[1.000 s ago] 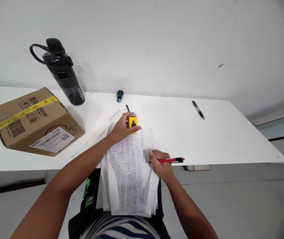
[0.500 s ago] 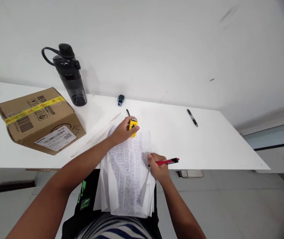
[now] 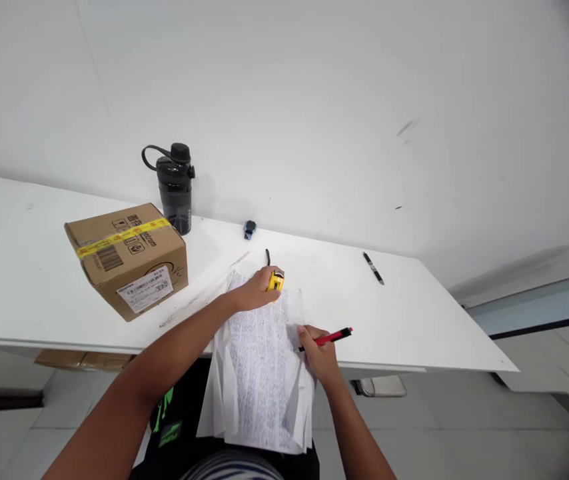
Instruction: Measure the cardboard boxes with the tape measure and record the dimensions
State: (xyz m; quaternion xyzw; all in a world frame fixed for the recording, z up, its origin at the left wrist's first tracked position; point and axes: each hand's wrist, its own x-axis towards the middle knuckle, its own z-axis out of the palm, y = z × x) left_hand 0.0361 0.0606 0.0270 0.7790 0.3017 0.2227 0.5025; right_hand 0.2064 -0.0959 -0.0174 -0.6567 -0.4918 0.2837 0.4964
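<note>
My left hand (image 3: 256, 291) is closed around a yellow tape measure (image 3: 276, 281), held over the top end of the papers. A black wrist strap trails from it onto the table. In my right hand (image 3: 318, 352) is a red pen (image 3: 333, 337), its tip by the right edge of the sheets and its black end pointing right. The stack of papers (image 3: 259, 380), covered in dense handwriting, lies partly on the table and hangs over the front edge onto my lap.
A taped cardboard box (image 3: 132, 257) stands left on the white table (image 3: 404, 327), with a dark water bottle (image 3: 175, 190) behind it. A small blue watch (image 3: 250, 229) lies near the wall. A black pen (image 3: 373, 268) rests at the right.
The view has shifted, so the box, bottle and table appear lower, with the box and bottle farther right. Both hands keep their grip on the tape measure and the red pen.
</note>
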